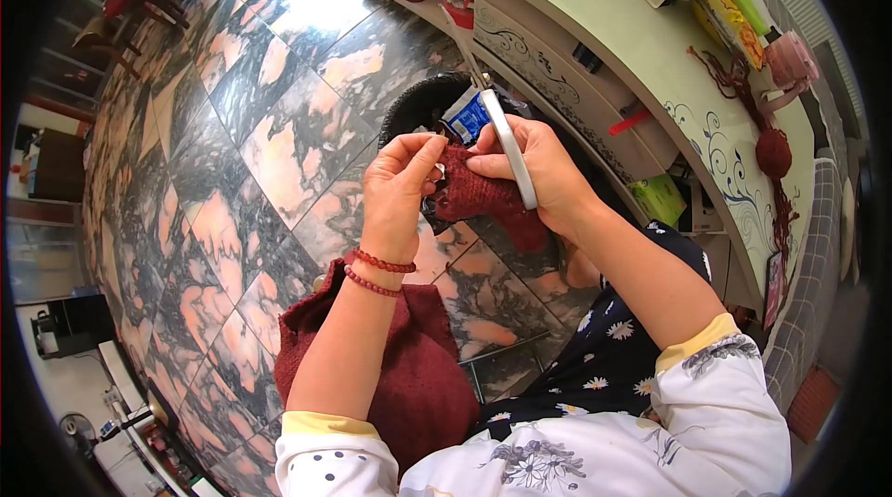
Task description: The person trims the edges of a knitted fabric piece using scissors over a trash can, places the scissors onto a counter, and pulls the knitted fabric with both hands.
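A person's two bare hands meet near the centre of the frame over a dark red knitted piece (469,189). The left hand (409,172), two red beaded bracelets (376,274) at its wrist, pinches narrowly at the knit's upper left edge, thumb and fingertips together. The right hand (534,167) holds a pair of scissors (509,149) with a pale handle, its thumb pressed on the knit; the blades point toward the top of the frame, and whether they are parted cannot be told. The knitted piece hangs from the fingers toward the lower right, above a marble-patterned floor (279,158). Just beyond the hands, a black bin (401,111) shows a blue packet (467,116) at its opening. A larger dark red cloth (418,376) drapes at lower centre, beneath the left forearm. Along the right, a pale table (688,139) bears a ball of red yarn (773,153), with loose strands around it, and a pink cup (792,58) near a yellow packet (729,21)
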Available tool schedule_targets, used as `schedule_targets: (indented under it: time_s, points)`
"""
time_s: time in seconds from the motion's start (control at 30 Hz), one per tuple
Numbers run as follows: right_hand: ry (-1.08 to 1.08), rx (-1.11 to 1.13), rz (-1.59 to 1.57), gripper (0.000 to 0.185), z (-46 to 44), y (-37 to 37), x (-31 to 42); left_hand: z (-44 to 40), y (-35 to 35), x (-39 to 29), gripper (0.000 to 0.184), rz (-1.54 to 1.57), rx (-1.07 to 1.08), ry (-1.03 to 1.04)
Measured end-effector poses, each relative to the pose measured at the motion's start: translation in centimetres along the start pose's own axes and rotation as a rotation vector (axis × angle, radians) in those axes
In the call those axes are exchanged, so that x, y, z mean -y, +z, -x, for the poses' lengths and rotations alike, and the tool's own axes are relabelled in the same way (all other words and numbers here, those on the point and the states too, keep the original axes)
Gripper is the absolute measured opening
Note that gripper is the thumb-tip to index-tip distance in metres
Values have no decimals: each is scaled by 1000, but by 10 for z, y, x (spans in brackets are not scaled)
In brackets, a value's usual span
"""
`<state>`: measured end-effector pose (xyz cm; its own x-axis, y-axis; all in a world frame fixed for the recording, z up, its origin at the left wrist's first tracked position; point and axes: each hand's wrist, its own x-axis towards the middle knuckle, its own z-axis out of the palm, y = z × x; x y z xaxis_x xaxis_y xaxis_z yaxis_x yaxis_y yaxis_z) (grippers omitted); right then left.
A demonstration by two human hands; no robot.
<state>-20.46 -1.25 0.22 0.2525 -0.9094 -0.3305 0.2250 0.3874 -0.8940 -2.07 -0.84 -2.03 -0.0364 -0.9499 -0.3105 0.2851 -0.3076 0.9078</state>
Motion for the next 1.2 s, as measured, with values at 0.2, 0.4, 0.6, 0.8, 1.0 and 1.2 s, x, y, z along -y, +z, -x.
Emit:
schedule_targets:
  time_s: [0.2, 0.4, 0.6, 0.8, 1.0, 1.2]
  points:
    - [11, -15, -32, 20, -2, -3, -3, -1, -2, 0, 7, -7, 66, 20]
    - [-38, 14, -16, 20, -3, 1, -4, -2, -7, -3, 8, 26, 31, 15]
    - [-56, 20, -29, 20, -4, 0, -4, -3, -5, -5, 8, 53, 6, 38]
    - [-96, -5, 9, 20, -3, 1, -4, -3, -3, -6, 9, 19, 8, 69]
    - [-135, -27, 39, 22, -1, 7, -5, -1, 7, -2, 12, -233, -52, 295]
    - [-163, -47, 82, 24, 1, 17, 6, -2, 5, -3, 12, -243, 1, 347]
